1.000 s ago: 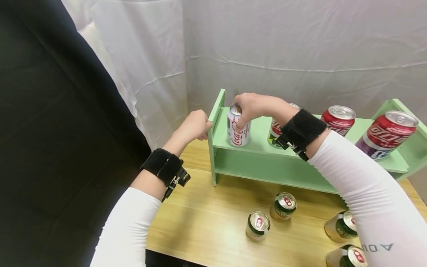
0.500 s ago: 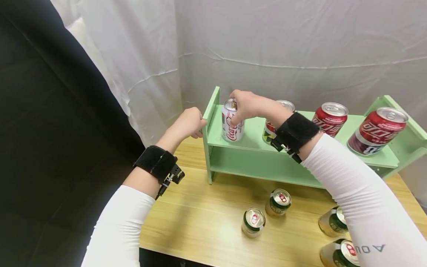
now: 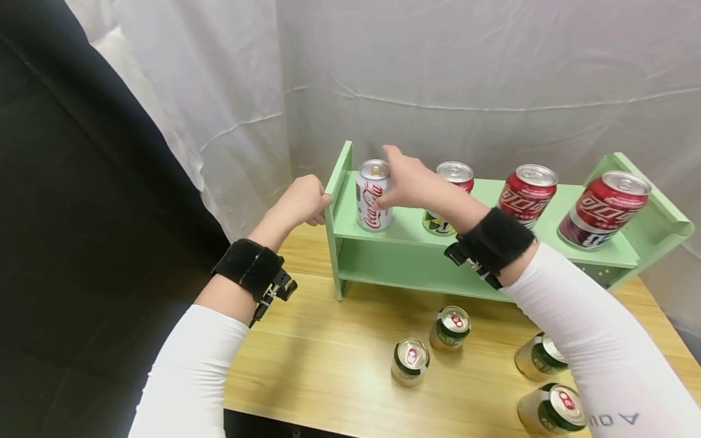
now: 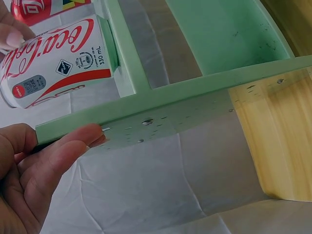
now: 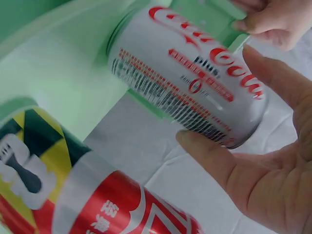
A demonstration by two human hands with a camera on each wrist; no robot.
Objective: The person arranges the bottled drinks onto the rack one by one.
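A white cola can (image 3: 373,196) stands upright at the left end of the green shelf's (image 3: 408,232) top board. My right hand (image 3: 390,179) is at the can's right side and holds it near the top between thumb and fingers (image 5: 209,161); the lid is uncovered. In the right wrist view the can (image 5: 190,78) lies between thumb and forefinger. My left hand (image 3: 322,204) grips the shelf's left side panel (image 4: 195,97), thumb (image 4: 73,146) on its edge. The can (image 4: 53,58) shows just past that panel.
Three more cans stand on the top board: a red, yellow and green one (image 3: 454,173) and two red ones (image 3: 527,188) (image 3: 602,210). Several green-and-gold cans (image 3: 411,362) stand on the wooden table (image 3: 328,353). White cloth hangs behind, black cloth at the left.
My right hand has slid off the top of the white can to its right side, uncovering the lid. The left hand stays on the side panel.
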